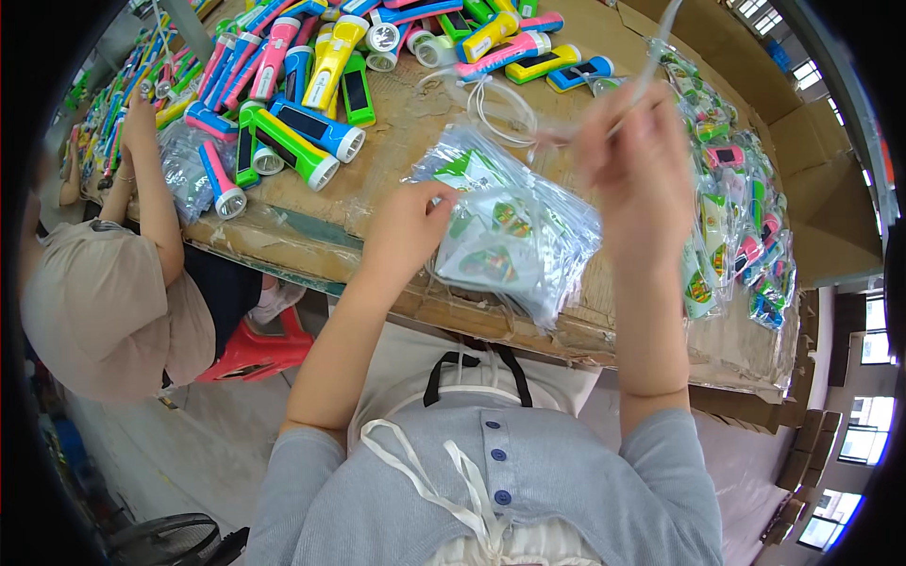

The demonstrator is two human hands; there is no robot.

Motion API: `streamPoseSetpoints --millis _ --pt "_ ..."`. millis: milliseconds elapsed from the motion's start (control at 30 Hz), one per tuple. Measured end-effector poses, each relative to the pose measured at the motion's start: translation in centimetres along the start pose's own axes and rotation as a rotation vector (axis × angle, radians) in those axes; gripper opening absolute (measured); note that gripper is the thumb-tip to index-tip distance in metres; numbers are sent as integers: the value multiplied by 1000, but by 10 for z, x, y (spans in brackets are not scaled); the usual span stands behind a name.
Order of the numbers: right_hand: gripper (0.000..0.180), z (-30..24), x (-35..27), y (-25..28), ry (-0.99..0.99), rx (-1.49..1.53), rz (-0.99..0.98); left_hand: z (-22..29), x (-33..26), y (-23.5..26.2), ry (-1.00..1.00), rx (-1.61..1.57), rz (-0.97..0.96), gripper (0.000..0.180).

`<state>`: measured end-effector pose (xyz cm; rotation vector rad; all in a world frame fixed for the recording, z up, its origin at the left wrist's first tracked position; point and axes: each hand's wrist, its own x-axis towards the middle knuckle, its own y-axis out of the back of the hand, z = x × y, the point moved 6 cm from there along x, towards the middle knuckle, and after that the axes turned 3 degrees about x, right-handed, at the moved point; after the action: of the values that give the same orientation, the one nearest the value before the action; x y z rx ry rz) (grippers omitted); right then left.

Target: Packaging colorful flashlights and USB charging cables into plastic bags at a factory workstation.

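A thick stack of clear plastic bags with green-and-white printed cards (pixel 500 231) lies on the table in front of me. A pale strip crosses over the stack. My left hand (pixel 401 231) is closed at the stack's left side, thumb and finger pinched where the strip meets them. Raised above the stack's right edge, my right hand (pixel 637 156) is smeared by motion. It seems closed on a whitish plastic strip (pixel 659 42) that runs up past the fingers. Loops of similar strip (pixel 495 108) lie just beyond the stack.
Colourful flashlights (pixel 302 132) are heaped at the far left and back. Bagged flashlights (pixel 731 208) pile up along the right side. The cardboard-covered table (pixel 392 156) has a worn front edge. At left, another person (pixel 118 292) works beside a red stool (pixel 264 344).
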<state>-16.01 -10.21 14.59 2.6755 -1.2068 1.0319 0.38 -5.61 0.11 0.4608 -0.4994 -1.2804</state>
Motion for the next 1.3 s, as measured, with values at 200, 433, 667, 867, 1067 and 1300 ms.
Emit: streamPoseSetpoints --millis 200,433,667,867,1067,1300 --pt "13 81 -69 -15 -519 -1025 -426 5 5 2 307 -397 -55 23" --pt "19 102 -57 14 -709 -1555 -935 3 -4 9 201 -513 -112 27" --pt "18 103 -48 -6 -475 -1651 -983 -10 0 5 283 -675 -75 28" --pt "33 97 -33 -44 139 -1317 -793 -25 -4 -8 459 -790 -80 30" --pt "26 90 -39 -56 256 -1285 -997 -31 -11 -15 482 -1036 -229 33" --pt "15 50 12 -6 -132 -638 -208 -21 -12 -11 434 -965 -230 34"
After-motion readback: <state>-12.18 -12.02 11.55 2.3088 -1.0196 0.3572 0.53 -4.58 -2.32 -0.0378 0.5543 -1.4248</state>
